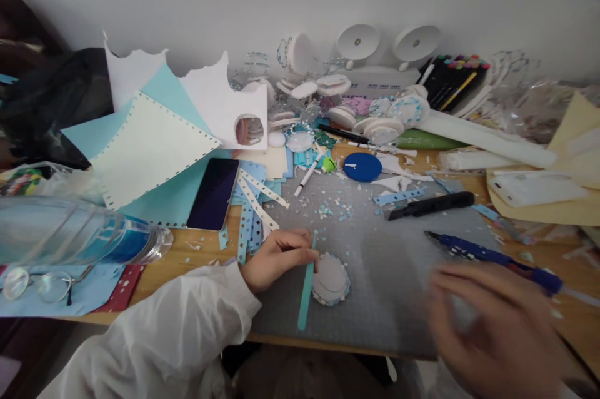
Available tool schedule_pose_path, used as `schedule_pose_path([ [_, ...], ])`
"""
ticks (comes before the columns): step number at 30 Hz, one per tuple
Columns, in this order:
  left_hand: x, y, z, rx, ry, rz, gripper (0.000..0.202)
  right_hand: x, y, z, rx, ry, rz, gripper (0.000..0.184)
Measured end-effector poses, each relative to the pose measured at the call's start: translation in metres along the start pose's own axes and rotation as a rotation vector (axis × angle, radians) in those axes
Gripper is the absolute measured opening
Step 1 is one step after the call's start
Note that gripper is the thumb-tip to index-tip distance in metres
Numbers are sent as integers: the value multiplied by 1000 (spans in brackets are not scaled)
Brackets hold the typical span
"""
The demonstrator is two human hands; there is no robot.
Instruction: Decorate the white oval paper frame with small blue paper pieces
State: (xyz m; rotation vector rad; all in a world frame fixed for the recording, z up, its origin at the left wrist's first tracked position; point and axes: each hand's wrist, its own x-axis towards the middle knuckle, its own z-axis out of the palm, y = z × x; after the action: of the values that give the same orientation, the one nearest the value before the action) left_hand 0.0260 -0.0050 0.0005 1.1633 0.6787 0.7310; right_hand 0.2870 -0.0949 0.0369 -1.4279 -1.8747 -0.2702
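My left hand (284,256) is closed in a pinch on a narrow teal strip (306,299) with a rounded lower end. Just right of those fingertips, a round whitish disc (332,280) with a scalloped, pale blue and white rim lies on the grey cutting mat (384,274). At the lower right, my right hand (492,324) is smeared by motion, and whether it holds anything does not show. Beyond it lies a blue glue gun (492,261), its dark tip pointing left and a translucent stick at its back.
A black utility knife (431,205) and a blue oval lid (362,167) lie behind the disc among paper scraps. To the left are a phone (213,194), a water bottle (75,230), glasses (40,285) and paper sheets (150,142). Finished-looking discs (304,89) crowd the back.
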Motion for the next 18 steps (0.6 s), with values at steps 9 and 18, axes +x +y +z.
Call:
schedule_pose_path([
  [9,1,-2,2,-312,151,-122,39,51,-55,70,168,-176,-632,24],
  [18,2,3,-3,260,177,72,30,58,-17,79,473,4,-380,17],
])
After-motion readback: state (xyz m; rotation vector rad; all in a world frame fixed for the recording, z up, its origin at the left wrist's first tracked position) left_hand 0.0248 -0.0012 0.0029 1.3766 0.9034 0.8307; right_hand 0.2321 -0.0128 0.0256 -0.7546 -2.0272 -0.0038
